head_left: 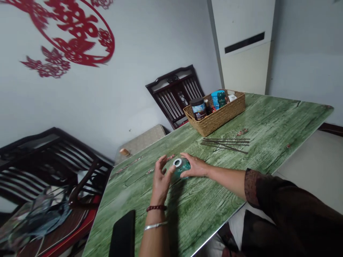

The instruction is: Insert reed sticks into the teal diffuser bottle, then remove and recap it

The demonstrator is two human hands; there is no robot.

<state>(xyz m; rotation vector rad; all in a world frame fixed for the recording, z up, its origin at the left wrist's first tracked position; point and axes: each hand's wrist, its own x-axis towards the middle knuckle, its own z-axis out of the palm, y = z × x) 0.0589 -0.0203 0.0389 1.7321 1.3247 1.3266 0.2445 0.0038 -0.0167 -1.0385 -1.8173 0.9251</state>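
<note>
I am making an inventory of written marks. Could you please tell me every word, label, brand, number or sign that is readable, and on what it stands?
"囍" (double happiness): red cut-out wall decoration, partly out of frame.
Dark-lidded jar: label too small and blurred to read.
Blue package: pale marks too small to read.
Nothing else can be read.

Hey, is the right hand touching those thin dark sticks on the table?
Apart: the head view shows a stretch of green tabletop between the right hand and the thin dark sticks.
</note>
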